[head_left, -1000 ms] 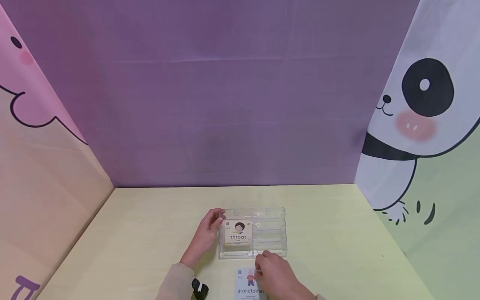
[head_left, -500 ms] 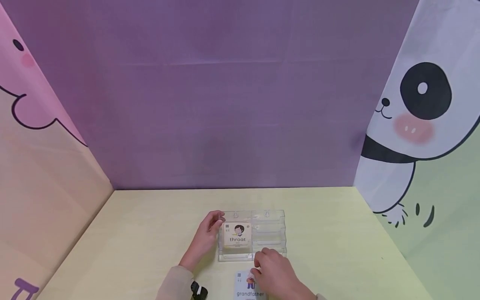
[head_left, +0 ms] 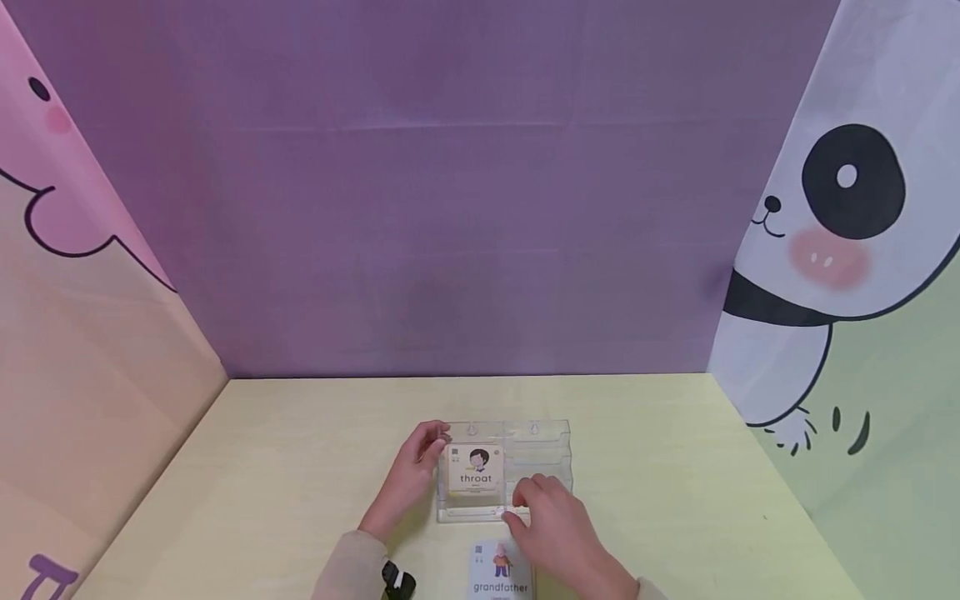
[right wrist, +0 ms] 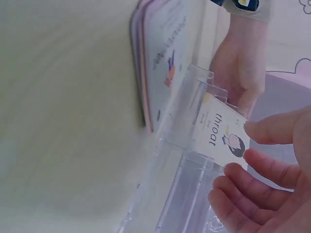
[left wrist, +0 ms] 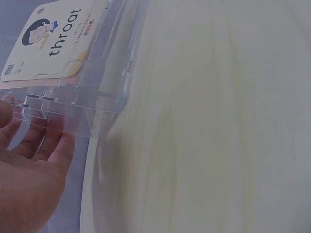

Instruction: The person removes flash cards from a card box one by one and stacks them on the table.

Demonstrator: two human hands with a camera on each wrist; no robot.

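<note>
In the head view my left hand point(head_left: 414, 471) holds the left edge of a clear plastic card rack point(head_left: 536, 483). The left wrist view shows my fingers point(left wrist: 58, 150) curled at the side of the rack. A "throat" card point(head_left: 476, 469) with a child's face stands in the rack's left column. My right hand point(head_left: 558, 533) hovers by the rack's lower right part, its fingers loosely bent with nothing visible between them. Just below that hand lies a stack of cards topped by a "grandfather" card point(head_left: 498, 571); the right wrist view shows the stack's thickness point(right wrist: 143, 73).
A pale wooden table point(head_left: 315, 467) lies under everything. A purple backdrop point(head_left: 465, 208) rises behind it, with printed side panels left and right. A black wristband point(head_left: 398, 581) is at my left sleeve.
My right hand has lifted off the card stack and moved up toward the rack, uncovering the "grandfather" picture. My left hand stays at the rack's edge.
</note>
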